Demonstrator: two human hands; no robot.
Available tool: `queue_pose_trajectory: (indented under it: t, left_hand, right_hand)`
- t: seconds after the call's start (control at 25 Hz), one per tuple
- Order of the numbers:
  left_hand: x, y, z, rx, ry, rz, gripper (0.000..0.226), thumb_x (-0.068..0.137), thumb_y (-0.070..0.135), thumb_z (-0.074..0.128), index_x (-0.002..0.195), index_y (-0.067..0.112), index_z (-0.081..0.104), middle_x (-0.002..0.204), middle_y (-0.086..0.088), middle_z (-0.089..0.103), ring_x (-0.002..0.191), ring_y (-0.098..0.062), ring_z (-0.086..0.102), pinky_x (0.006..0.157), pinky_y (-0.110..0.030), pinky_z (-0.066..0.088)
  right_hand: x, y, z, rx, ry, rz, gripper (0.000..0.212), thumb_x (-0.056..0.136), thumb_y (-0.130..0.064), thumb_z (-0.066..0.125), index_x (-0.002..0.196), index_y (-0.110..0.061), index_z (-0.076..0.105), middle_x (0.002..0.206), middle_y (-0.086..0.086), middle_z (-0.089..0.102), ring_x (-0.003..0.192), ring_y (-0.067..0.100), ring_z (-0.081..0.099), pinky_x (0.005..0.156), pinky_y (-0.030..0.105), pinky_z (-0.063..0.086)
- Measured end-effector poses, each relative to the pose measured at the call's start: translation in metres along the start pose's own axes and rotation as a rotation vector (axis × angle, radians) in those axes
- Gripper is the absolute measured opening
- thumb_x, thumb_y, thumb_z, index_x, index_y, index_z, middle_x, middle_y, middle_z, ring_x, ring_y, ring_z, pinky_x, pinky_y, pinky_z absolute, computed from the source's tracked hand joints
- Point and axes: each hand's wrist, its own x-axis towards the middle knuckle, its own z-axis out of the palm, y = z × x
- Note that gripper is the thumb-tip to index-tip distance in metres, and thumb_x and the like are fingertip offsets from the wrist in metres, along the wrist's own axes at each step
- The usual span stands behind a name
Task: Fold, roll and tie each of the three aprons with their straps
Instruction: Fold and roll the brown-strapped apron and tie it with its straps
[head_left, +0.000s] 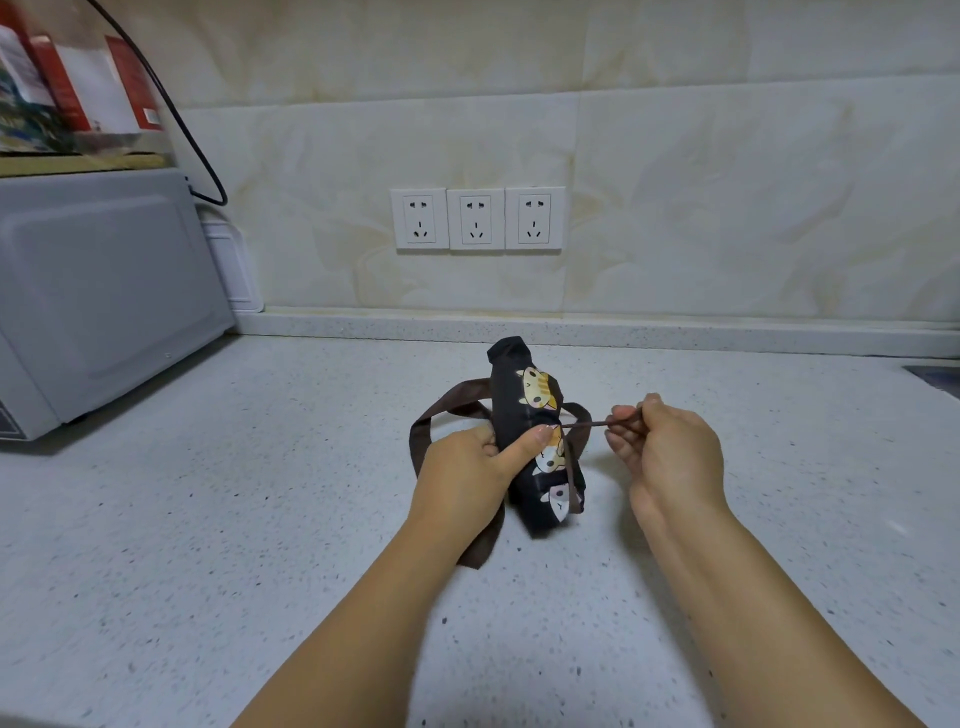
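Left hand wraps its grip round the rolled black apron mid-counter; right hand, at the roll's three o'clock, pinches the brown strap taut.

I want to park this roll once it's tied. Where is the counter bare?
Bare counter lies between the microwave and the left hand, and to the right of the right hand. The middle is crowded: the rolled apron, its brown straps and both hands.
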Motion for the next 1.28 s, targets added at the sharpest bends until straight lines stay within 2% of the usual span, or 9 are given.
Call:
queue_pose_trajectory:
  t: [0.12,0.24,0.36,0.56,0.72,0.84,0.96,1.12,1.28]
  left_hand:
    - [0.001,-0.001,-0.002,0.012,-0.027,-0.076,0.051,0.073,0.075,0.057,0.064,0.025,0.061,0.058,-0.001,0.055,0.055,-0.008,0.049,0.062,-0.026,0.040]
    - [0.000,-0.001,-0.007,0.043,-0.033,-0.171,0.063,0.070,0.081,0.056,0.044,0.025,0.045,0.046,0.012,0.044,0.049,-0.011,0.043,0.059,-0.029,0.035]
    - [-0.004,0.003,-0.009,0.108,-0.083,-0.173,0.061,0.072,0.078,0.058,0.045,0.025,0.042,0.044,0.012,0.047,0.046,-0.008,0.044,0.056,-0.028,0.036]
    - [-0.006,0.000,-0.006,0.203,0.064,-0.013,0.053,0.072,0.060,0.074,0.053,0.024,0.040,0.052,0.011,0.041,0.043,-0.004,0.040,0.049,-0.019,0.028]
    - [-0.005,0.000,-0.006,0.104,0.160,0.135,0.013,0.081,0.033,0.074,0.094,0.030,0.072,0.096,0.014,0.061,0.080,0.002,0.056,0.068,-0.005,0.038]
    - [-0.007,0.002,-0.009,-0.022,0.124,0.200,0.028,0.092,0.013,0.062,0.110,0.034,0.071,0.104,0.016,0.069,0.094,0.006,0.059,0.081,-0.002,0.038]
    - [-0.008,0.005,-0.014,-0.182,0.070,0.171,0.042,0.094,0.014,0.060,0.127,0.038,0.052,0.093,0.013,0.074,0.098,0.006,0.060,0.087,-0.010,0.040]
    - [-0.004,0.004,-0.021,-0.321,0.036,0.064,0.027,0.091,0.018,0.067,0.115,0.022,0.059,0.095,0.008,0.076,0.098,-0.005,0.067,0.088,-0.024,0.049]
    - [-0.005,0.004,-0.023,-0.196,-0.103,0.162,0.021,0.094,0.011,0.060,0.099,0.024,0.076,0.090,0.010,0.075,0.090,-0.006,0.069,0.083,-0.020,0.050]
  right_hand:
    - [-0.015,0.006,0.007,-0.185,-0.101,-0.204,0.022,0.102,-0.019,0.042,0.082,-0.012,0.050,0.065,0.001,0.063,0.068,0.017,0.064,0.074,0.030,0.053]
    - [-0.032,0.012,0.011,-0.456,-0.411,-0.431,0.016,0.101,-0.020,0.044,0.087,-0.015,0.050,0.075,-0.005,0.068,0.076,0.013,0.065,0.071,0.024,0.053]
    - [-0.034,0.012,0.011,-0.607,-0.582,-0.400,0.016,0.102,-0.024,0.043,0.091,-0.016,0.051,0.098,-0.016,0.071,0.086,0.008,0.065,0.071,0.026,0.054]
    - [-0.022,0.015,0.007,-0.726,-0.517,-0.308,0.019,0.102,-0.026,0.041,0.089,-0.017,0.050,0.100,-0.020,0.071,0.081,0.000,0.064,0.070,0.017,0.046]
    - [-0.022,0.016,0.009,-0.681,-0.479,-0.237,0.021,0.101,-0.027,0.044,0.089,-0.013,0.053,0.086,-0.012,0.073,0.077,0.008,0.068,0.069,0.021,0.049]
    - [-0.018,0.015,0.007,-0.638,-0.484,-0.176,0.020,0.100,-0.026,0.048,0.088,-0.012,0.056,0.084,-0.010,0.075,0.072,0.013,0.067,0.071,0.027,0.051]
    - [-0.014,0.013,0.004,-0.529,-0.537,-0.128,0.017,0.093,-0.024,0.061,0.086,-0.010,0.067,0.088,0.000,0.075,0.075,0.016,0.066,0.077,0.037,0.058]
    - [-0.019,0.010,0.003,-0.436,-0.593,-0.101,0.010,0.087,-0.018,0.069,0.083,-0.012,0.075,0.099,-0.010,0.072,0.083,0.010,0.070,0.065,0.024,0.056]
    - [-0.020,0.013,0.004,-0.479,-0.594,-0.171,0.009,0.083,-0.018,0.073,0.075,-0.020,0.076,0.111,-0.014,0.062,0.087,0.017,0.067,0.063,0.022,0.053]
